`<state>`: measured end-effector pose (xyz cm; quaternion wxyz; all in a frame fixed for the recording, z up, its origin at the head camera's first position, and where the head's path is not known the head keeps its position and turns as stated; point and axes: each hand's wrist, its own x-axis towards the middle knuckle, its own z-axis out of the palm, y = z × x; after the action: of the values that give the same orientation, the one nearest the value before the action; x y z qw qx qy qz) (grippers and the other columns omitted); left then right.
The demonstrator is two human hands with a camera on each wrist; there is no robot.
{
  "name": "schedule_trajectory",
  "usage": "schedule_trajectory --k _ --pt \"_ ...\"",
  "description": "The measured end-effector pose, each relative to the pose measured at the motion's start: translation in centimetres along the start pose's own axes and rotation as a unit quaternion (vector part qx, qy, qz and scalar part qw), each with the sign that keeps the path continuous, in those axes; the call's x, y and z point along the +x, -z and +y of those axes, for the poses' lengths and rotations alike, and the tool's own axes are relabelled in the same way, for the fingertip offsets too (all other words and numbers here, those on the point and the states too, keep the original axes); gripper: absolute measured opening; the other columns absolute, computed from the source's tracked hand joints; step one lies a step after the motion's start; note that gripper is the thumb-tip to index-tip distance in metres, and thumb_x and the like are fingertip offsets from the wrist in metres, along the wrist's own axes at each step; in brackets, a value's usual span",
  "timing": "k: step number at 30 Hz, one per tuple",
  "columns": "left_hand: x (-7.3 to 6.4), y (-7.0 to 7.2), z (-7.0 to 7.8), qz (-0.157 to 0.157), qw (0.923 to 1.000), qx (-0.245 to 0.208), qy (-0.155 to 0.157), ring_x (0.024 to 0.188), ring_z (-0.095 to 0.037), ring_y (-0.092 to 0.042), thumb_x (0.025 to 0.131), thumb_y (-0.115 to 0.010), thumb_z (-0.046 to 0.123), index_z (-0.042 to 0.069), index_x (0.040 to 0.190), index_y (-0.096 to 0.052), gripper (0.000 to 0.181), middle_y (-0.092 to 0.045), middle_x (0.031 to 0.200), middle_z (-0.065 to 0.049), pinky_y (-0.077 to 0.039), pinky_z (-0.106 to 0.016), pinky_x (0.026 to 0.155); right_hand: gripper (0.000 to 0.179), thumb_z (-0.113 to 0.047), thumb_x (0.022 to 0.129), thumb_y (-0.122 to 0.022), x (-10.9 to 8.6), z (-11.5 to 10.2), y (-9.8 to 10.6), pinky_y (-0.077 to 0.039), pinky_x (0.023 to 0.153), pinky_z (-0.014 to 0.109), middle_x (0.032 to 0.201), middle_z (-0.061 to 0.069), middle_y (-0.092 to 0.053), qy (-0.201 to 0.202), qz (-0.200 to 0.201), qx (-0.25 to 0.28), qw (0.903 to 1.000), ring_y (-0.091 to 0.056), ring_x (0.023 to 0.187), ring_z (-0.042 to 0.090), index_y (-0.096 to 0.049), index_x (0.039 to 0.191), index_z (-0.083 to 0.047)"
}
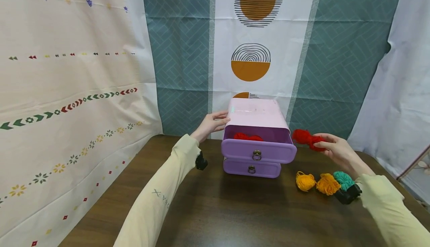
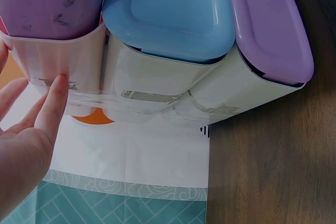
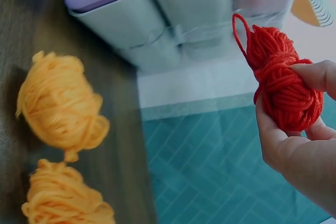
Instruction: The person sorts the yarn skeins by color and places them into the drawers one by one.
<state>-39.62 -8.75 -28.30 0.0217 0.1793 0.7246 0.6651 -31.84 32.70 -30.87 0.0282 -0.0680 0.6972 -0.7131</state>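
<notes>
A small drawer unit with a pinkish top stands at the back of the table. Its top purple drawer is pulled out, and red yarn lies inside. My left hand rests its fairly straight fingers against the unit's left side, near the top. To the right of the open drawer, my right hand pinches a red yarn skein between thumb and fingers, a loose loop sticking out at its end. In the left wrist view, the blue middle drawer is closed.
Right of the unit on the brown table lie a yellow yarn ball, an orange-yellow yarn ball and a teal yarn ball, the last partly hidden by the right wrist camera. Patterned cloth hangs behind.
</notes>
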Motion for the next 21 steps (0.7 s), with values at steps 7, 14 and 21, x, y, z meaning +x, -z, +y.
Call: schedule_trajectory --k 7,14,21 --pt "-0.1 0.0 0.1 -0.004 1.0 0.007 -0.002 0.104 -0.022 -0.054 0.087 -0.063 0.016 0.005 0.131 -0.047 0.049 -0.047 0.124 -0.014 -0.048 -0.03 0.082 0.02 -0.001 0.088 -0.058 -0.3 -1.9 -0.7 -0.047 0.07 0.019 0.103 -0.003 -0.057 0.045 -0.025 0.021 0.9985 -0.055 0.086 0.014 -0.062 0.106 -0.01" --pt "-0.1 0.0 0.0 -0.002 1.0 0.008 -0.001 0.103 -0.021 -0.054 0.086 -0.064 0.016 0.006 0.131 -0.048 0.048 -0.049 0.123 -0.013 -0.048 -0.029 0.081 0.023 -0.002 0.088 -0.058 -0.9 -3.5 -1.4 -0.048 0.074 0.02 0.109 -0.001 -0.053 0.06 -0.028 0.019 0.9976 -0.053 0.09 0.014 -0.06 0.11 -0.01" --pt "-0.1 0.0 0.1 -0.009 1.0 0.001 0.0 0.105 -0.022 -0.053 0.087 -0.063 0.016 0.006 0.132 -0.047 0.049 -0.047 0.125 -0.014 -0.047 -0.029 0.082 0.024 0.006 0.089 -0.052 -1.2 -4.6 -2.1 -0.048 0.079 0.025 0.108 0.004 -0.055 0.089 -0.064 0.07 0.9916 -0.055 0.093 0.017 -0.06 0.109 -0.005"
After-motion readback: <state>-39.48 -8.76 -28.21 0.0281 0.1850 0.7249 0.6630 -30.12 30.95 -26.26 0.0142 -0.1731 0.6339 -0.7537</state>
